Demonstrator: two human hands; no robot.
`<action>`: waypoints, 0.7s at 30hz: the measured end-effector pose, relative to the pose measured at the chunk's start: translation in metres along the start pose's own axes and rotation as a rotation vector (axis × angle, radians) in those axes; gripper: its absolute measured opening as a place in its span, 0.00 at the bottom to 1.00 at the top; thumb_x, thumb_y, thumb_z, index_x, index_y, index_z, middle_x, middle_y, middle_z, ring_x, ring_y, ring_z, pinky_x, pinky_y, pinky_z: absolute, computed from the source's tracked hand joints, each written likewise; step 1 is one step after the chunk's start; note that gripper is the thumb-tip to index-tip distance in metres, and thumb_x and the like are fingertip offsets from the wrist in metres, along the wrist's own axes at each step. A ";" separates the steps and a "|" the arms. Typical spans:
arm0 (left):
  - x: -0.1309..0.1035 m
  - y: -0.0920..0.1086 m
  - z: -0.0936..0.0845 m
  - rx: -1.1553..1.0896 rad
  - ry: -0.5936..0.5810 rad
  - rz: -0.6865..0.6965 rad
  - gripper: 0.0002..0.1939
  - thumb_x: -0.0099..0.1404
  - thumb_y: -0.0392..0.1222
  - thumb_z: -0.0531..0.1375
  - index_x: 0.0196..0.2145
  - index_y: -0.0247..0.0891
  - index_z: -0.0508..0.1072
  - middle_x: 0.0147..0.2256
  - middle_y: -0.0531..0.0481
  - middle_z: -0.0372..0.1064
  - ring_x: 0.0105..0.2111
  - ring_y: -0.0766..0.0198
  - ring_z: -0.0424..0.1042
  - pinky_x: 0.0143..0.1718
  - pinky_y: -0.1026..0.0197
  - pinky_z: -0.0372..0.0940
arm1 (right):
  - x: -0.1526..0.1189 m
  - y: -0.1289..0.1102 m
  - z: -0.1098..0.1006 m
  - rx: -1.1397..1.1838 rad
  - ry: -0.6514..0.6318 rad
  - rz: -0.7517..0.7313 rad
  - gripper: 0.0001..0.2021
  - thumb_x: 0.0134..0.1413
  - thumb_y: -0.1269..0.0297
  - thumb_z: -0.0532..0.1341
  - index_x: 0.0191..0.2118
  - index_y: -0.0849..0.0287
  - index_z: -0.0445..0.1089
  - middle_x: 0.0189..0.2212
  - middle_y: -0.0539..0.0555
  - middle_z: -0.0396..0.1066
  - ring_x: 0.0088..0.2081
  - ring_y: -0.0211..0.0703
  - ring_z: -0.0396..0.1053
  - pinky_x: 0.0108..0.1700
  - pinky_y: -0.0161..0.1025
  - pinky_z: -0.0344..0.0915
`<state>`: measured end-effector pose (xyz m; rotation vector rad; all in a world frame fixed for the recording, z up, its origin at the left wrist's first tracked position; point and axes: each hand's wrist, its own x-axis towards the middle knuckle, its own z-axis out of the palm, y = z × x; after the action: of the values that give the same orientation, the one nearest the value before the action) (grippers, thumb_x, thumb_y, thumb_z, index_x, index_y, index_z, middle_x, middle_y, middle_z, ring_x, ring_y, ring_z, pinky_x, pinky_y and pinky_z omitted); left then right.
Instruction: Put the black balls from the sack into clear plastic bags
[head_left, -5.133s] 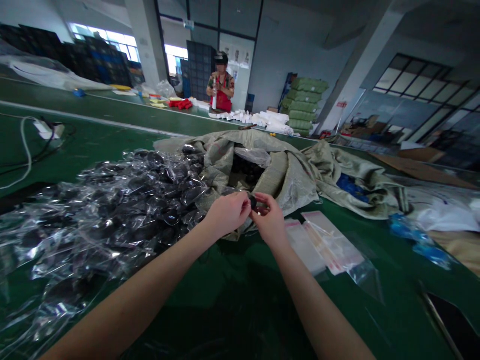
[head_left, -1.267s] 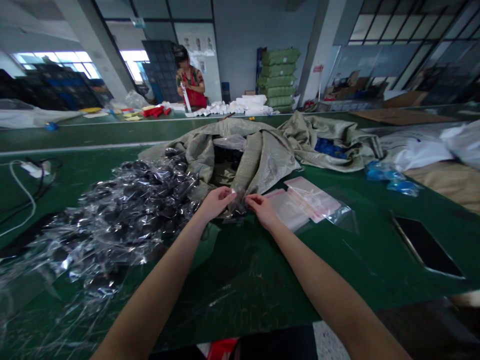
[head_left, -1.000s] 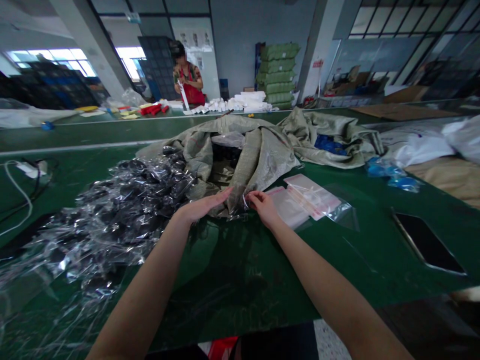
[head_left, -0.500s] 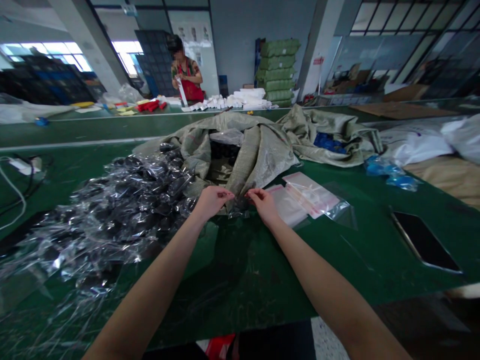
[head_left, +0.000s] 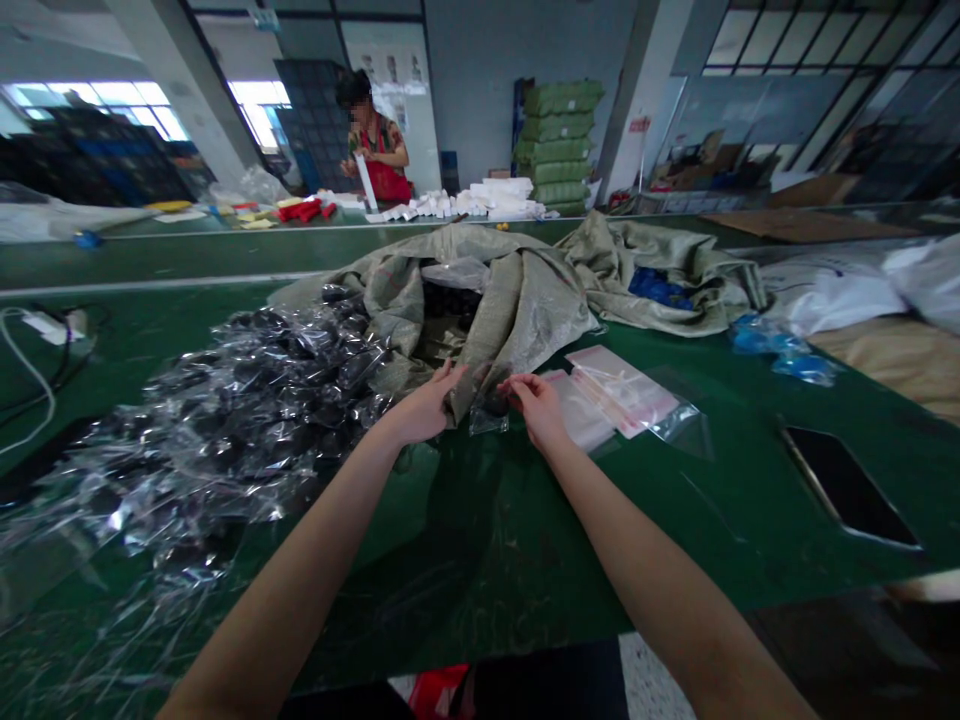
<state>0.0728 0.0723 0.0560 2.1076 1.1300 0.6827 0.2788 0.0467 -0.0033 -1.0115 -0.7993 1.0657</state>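
Note:
My right hand (head_left: 534, 402) pinches the upper edge of a small clear plastic bag (head_left: 489, 418) with a dark item inside it. My left hand (head_left: 427, 405) is just left of the bag, fingers stretched forward and apart from it, holding nothing. Beyond both hands lies a grey-green woven sack (head_left: 517, 300), its mouth showing dark pieces. A big heap of black items in clear bags (head_left: 262, 410) spreads left of my left hand. Flat clear bags (head_left: 622, 388) lie just right of my right hand.
A phone (head_left: 847, 485) lies at the right on the green table (head_left: 480, 580). Behind are a second sack with blue pieces (head_left: 660, 288) and blue bagged items (head_left: 784, 350). A white cable (head_left: 45, 370) is at far left. Across the tables, a person (head_left: 379, 150) handles a white strip.
My left hand has come off the bag, moved slightly left and straightened its fingers. My right hand keeps its pinch, and the bag now hangs more visibly between the hands.

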 end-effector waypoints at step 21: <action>0.010 -0.003 0.004 -0.355 0.120 -0.195 0.19 0.52 0.55 0.65 0.31 0.35 0.80 0.32 0.48 0.77 0.35 0.59 0.72 0.39 0.61 0.63 | 0.003 -0.003 -0.005 0.115 -0.048 0.084 0.08 0.43 0.66 0.65 0.32 0.57 0.69 0.29 0.50 0.75 0.34 0.40 0.74 0.40 0.39 0.70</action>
<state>0.0790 0.0806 0.0525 1.6545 1.1635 0.8554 0.2847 0.0475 -0.0021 -0.9319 -0.7311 1.1985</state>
